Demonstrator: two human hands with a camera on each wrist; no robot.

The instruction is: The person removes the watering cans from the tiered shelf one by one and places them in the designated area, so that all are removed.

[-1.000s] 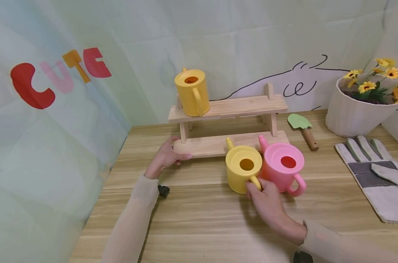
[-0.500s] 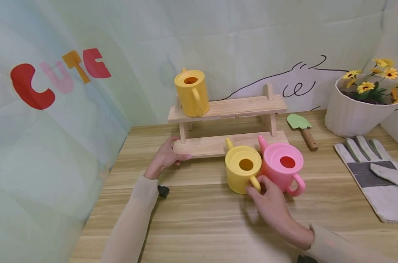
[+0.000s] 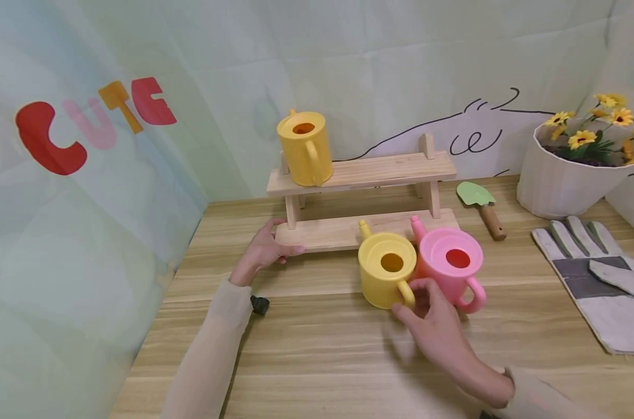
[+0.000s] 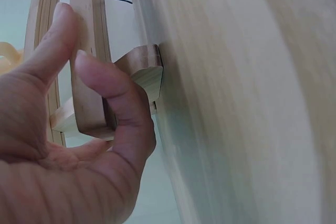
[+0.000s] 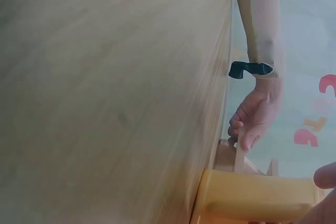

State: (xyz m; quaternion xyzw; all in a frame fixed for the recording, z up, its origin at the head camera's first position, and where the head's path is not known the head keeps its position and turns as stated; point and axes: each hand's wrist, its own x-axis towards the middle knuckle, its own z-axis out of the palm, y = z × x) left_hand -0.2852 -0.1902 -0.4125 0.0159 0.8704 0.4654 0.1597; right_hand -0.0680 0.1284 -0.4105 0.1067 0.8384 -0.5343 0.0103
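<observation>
A yellow watering can [image 3: 387, 269] and a pink one [image 3: 450, 265] stand side by side on the table, in front of a two-tier wooden rack [image 3: 379, 169]. A second yellow can [image 3: 304, 148] stands on the rack's top shelf at the left. My right hand [image 3: 418, 305] hovers just behind the near yellow can's handle with loose fingers, holding nothing. In the right wrist view that can [image 5: 257, 200] fills the bottom edge. My left hand [image 3: 269, 249] grips the left end of the lower shelf. Its thumb and fingers [image 4: 113, 93] pinch the board [image 4: 86, 77].
A green trowel [image 3: 481, 203] lies right of the rack. A white pot of yellow flowers [image 3: 563, 174] stands at the back right, with a grey work glove [image 3: 599, 279] in front of it. Fabric backdrops with "CUTE" letters [image 3: 86, 125] close off the left and back.
My right hand has let go of the near yellow can's handle and drawn back slightly, its fingers loosening. The left hand and the cans have not moved.
</observation>
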